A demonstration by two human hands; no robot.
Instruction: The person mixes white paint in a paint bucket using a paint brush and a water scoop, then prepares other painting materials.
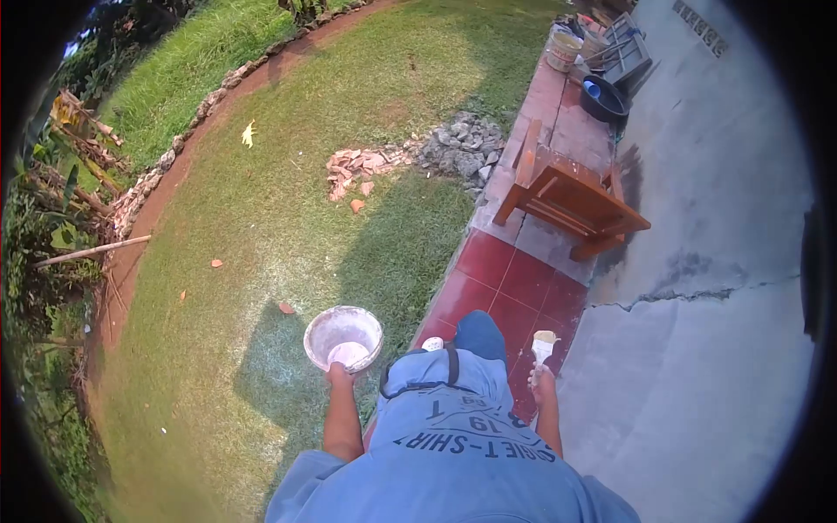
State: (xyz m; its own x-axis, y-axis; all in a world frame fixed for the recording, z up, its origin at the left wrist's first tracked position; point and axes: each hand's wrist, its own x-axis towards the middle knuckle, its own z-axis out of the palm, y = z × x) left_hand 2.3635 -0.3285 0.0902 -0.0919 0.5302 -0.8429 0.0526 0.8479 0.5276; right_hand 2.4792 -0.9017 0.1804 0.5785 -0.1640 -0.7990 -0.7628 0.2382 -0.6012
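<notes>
My left hand (341,376) grips the near rim of a whitish, paint-smeared bucket (319,333), held out over the grass to my left. Pale material lies at its bottom. On the other side, my right hand (542,380) is closed round the handle of a paintbrush (542,350). The brush points forward, its bristles coated in something cream-coloured. Beneath the brush are red floor tiles (520,301), and the pale wall (689,366) rises to the right of it.
A wooden chair (575,196) stands ahead on the walkway. Beyond it are a black basin (603,100), a paint bucket (564,54) and a grey frame (626,52). Grey rubble (459,146) and broken tile pieces (359,166) lie on the lawn. A crack (671,295) crosses the wall.
</notes>
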